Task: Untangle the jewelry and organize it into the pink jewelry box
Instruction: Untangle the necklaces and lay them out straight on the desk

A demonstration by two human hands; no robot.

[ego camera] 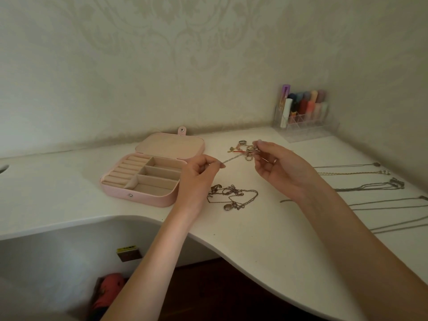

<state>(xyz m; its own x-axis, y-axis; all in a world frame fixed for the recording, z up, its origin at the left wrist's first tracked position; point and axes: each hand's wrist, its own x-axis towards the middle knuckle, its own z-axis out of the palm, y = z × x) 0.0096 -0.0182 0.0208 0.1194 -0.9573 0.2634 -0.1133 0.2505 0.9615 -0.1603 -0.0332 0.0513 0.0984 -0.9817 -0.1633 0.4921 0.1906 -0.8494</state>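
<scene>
The pink jewelry box [139, 198] lies open on the white desk, its ring rolls and three beige compartments bare. My left hand [196, 174] pinches one end of a thin silver chain [234, 157] just right of the box. My right hand [275, 165] pinches the other end at a small tangle of rings and charms [249, 152], lifted slightly above the desk. A second knot of bronze chains with pendants [231, 196] lies on the desk between my wrists.
Several straightened necklaces [370, 188] lie in rows on the right part of the desk [254, 239]. A clear organizer with coloured tubes [305, 114] stands at the back right against the wall. The desk's front edge curves inward below my arms.
</scene>
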